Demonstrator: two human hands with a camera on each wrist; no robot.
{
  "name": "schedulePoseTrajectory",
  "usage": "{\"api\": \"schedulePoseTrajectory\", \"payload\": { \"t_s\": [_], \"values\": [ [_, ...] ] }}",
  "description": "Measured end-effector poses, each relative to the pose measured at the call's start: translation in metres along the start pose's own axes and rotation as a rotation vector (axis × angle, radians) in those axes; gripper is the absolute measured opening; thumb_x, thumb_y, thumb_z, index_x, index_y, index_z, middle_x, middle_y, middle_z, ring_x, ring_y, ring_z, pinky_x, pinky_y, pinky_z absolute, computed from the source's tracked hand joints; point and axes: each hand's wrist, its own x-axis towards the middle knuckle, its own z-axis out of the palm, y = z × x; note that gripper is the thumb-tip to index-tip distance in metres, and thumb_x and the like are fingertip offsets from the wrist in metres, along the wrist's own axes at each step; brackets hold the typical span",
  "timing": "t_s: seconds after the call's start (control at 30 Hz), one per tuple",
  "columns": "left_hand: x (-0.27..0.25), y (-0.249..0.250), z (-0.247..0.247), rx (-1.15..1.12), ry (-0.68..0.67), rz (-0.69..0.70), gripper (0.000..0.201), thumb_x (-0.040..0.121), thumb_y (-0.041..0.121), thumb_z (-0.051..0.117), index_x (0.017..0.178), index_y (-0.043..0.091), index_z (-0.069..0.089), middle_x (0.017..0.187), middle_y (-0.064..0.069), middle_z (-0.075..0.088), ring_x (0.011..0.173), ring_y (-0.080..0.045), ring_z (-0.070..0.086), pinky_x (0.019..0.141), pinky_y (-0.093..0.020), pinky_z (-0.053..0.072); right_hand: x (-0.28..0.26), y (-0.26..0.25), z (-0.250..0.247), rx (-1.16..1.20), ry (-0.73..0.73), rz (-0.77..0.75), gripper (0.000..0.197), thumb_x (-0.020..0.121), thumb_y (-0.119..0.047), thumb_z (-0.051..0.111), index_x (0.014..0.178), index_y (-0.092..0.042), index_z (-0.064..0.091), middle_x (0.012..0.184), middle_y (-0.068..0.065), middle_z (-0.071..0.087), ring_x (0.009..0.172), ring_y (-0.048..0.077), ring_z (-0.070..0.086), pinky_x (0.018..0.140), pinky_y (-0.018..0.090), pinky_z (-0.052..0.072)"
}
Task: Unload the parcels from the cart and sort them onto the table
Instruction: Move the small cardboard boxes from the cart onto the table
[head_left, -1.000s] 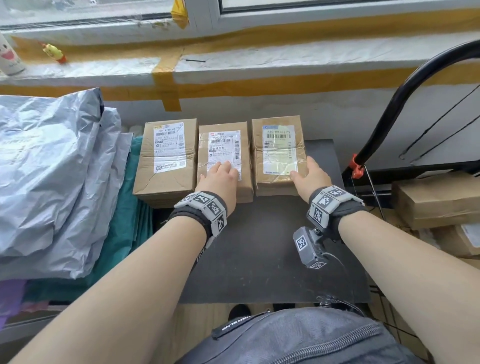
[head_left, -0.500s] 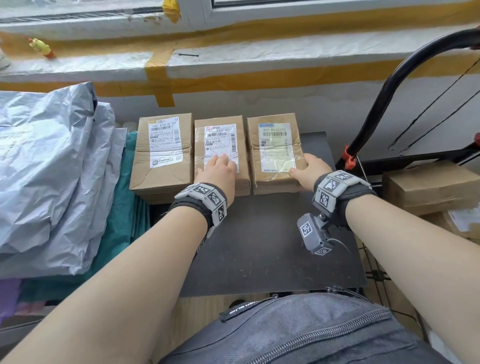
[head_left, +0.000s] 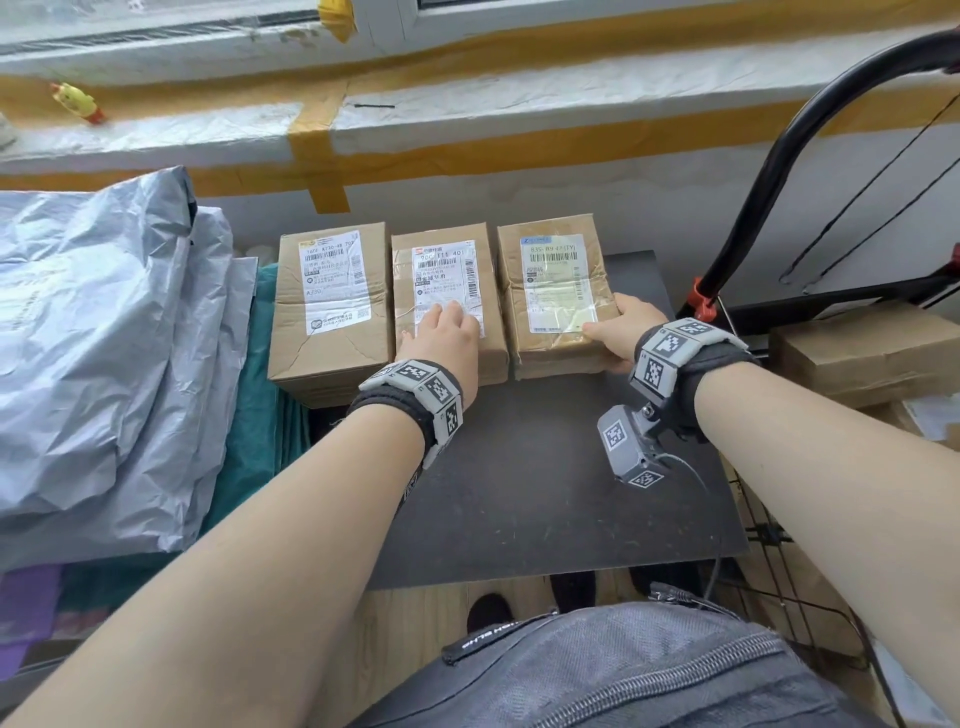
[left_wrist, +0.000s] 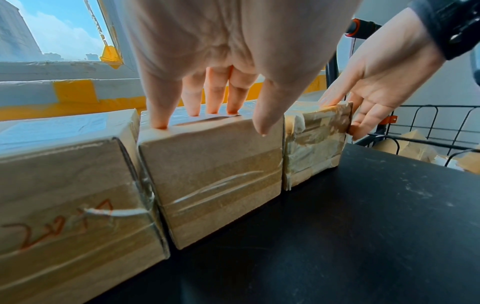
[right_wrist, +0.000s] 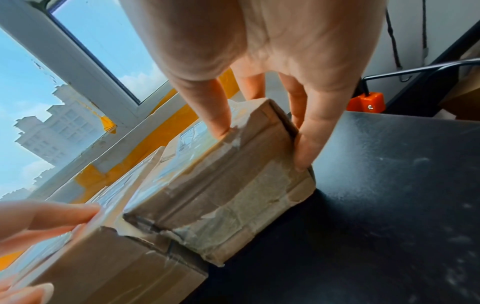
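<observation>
Three taped brown cardboard parcels lie side by side at the back of the black table (head_left: 545, 478). My left hand (head_left: 441, 327) rests flat on top of the middle parcel (head_left: 441, 260), its straight fingers spread on the label; the left wrist view shows the left hand (left_wrist: 213, 115) pressing on the middle parcel (left_wrist: 213, 174). My right hand (head_left: 618, 332) is at the near right corner of the right parcel (head_left: 556, 280). In the right wrist view the right hand (right_wrist: 261, 148) has its thumb on top of the right parcel (right_wrist: 221, 185) and straight fingers against its right side. The left parcel (head_left: 332, 306) is untouched.
A heap of grey poly mailers (head_left: 93, 353) over teal ones (head_left: 260, 415) fills the table's left side. The cart, with a black handle (head_left: 779, 171) and wire basket, stands to the right and holds more cardboard boxes (head_left: 862, 348). A taped window sill (head_left: 467, 119) runs behind.
Both hands keep their places on the middle and right parcels. Only the head view has shifted slightly; no parcel has clearly moved.
</observation>
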Motion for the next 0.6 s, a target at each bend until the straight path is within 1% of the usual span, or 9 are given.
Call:
{"api": "schedulePoseTrajectory", "payload": {
  "t_s": [0.07, 0.13, 0.2, 0.3, 0.43, 0.5, 0.53, 0.57, 0.6],
  "values": [
    [-0.002, 0.0, -0.005, -0.031, -0.001, -0.006, 0.039, 0.087, 0.022, 0.057, 0.122, 0.01, 0.045, 0.127, -0.006, 0.04, 0.126, -0.026, 0.035, 0.105, -0.046, 0.036, -0.006, 0.0, -0.001, 0.016, 0.007, 0.023, 0.053, 0.086, -0.03, 0.057, 0.134, -0.016, 0.043, 0.129, 0.009, 0.055, 0.109, 0.029, 0.056, 0.091, 0.046, 0.051],
    [-0.005, 0.002, -0.011, -0.023, -0.015, -0.017, 0.039, 0.09, 0.031, 0.054, 0.122, 0.011, 0.046, 0.124, -0.006, 0.042, 0.12, -0.026, 0.041, 0.1, -0.041, 0.04, -0.014, 0.003, -0.002, 0.011, 0.042, 0.064, 0.072, 0.083, -0.036, 0.059, 0.144, -0.014, 0.029, 0.138, 0.013, 0.046, 0.116, 0.032, 0.053, 0.092, 0.046, 0.05],
    [-0.01, 0.007, -0.017, 0.003, -0.007, -0.018, 0.042, 0.091, 0.036, 0.052, 0.124, 0.01, 0.044, 0.123, -0.007, 0.043, 0.117, -0.027, 0.045, 0.096, -0.039, 0.04, -0.023, 0.007, -0.003, 0.025, 0.081, 0.078, 0.079, 0.082, -0.042, 0.06, 0.146, -0.012, 0.024, 0.142, 0.014, 0.042, 0.118, 0.032, 0.052, 0.094, 0.045, 0.05],
    [-0.017, 0.017, -0.022, -0.029, 0.046, 0.044, 0.044, 0.092, 0.035, 0.05, 0.127, 0.01, 0.041, 0.125, -0.009, 0.044, 0.117, -0.028, 0.047, 0.096, -0.037, 0.041, -0.038, 0.012, -0.006, 0.039, 0.126, 0.09, 0.077, 0.085, -0.047, 0.056, 0.145, -0.009, 0.026, 0.139, 0.014, 0.046, 0.114, 0.033, 0.056, 0.095, 0.045, 0.049],
    [-0.027, 0.04, -0.025, -0.066, 0.104, 0.203, 0.048, 0.093, 0.032, 0.05, 0.134, 0.01, 0.038, 0.136, -0.01, 0.041, 0.125, -0.027, 0.042, 0.104, -0.036, 0.037, -0.065, 0.025, -0.007, 0.127, 0.19, 0.122, 0.067, 0.09, -0.038, 0.054, 0.145, -0.01, 0.028, 0.141, 0.014, 0.044, 0.12, 0.033, 0.052, 0.098, 0.046, 0.046],
    [-0.031, 0.057, -0.023, -0.051, 0.097, 0.277, 0.05, 0.094, 0.032, 0.049, 0.137, 0.011, 0.035, 0.145, -0.01, 0.033, 0.131, -0.028, 0.037, 0.108, -0.036, 0.033, -0.08, 0.042, -0.004, 0.182, 0.211, 0.163, 0.067, 0.088, -0.036, 0.056, 0.144, -0.011, 0.029, 0.133, 0.014, 0.049, 0.12, 0.033, 0.052, 0.1, 0.046, 0.046],
    [-0.033, 0.066, -0.021, -0.044, 0.087, 0.31, 0.051, 0.094, 0.031, 0.049, 0.139, 0.012, 0.034, 0.148, -0.009, 0.029, 0.134, -0.028, 0.034, 0.108, -0.036, 0.032, -0.089, 0.052, -0.001, 0.198, 0.218, 0.192, 0.067, 0.086, -0.035, 0.058, 0.143, -0.011, 0.031, 0.122, 0.013, 0.055, 0.116, 0.032, 0.055, 0.099, 0.046, 0.046],
    [-0.035, 0.076, -0.018, -0.042, 0.08, 0.345, 0.052, 0.094, 0.031, 0.049, 0.139, 0.012, 0.034, 0.148, -0.009, 0.027, 0.134, -0.028, 0.032, 0.108, -0.036, 0.031, -0.099, 0.064, 0.001, 0.202, 0.225, 0.229, 0.065, 0.085, -0.033, 0.059, 0.141, -0.01, 0.034, 0.11, 0.012, 0.057, 0.109, 0.032, 0.058, 0.097, 0.046, 0.047],
    [-0.037, 0.086, -0.015, -0.044, 0.071, 0.381, 0.051, 0.093, 0.03, 0.05, 0.138, 0.011, 0.035, 0.147, -0.009, 0.028, 0.134, -0.029, 0.032, 0.108, -0.036, 0.032, -0.11, 0.076, 0.002, 0.196, 0.24, 0.264, 0.062, 0.084, -0.032, 0.059, 0.138, -0.009, 0.038, 0.103, 0.011, 0.058, 0.102, 0.031, 0.06, 0.095, 0.046, 0.049]
  ]
}}
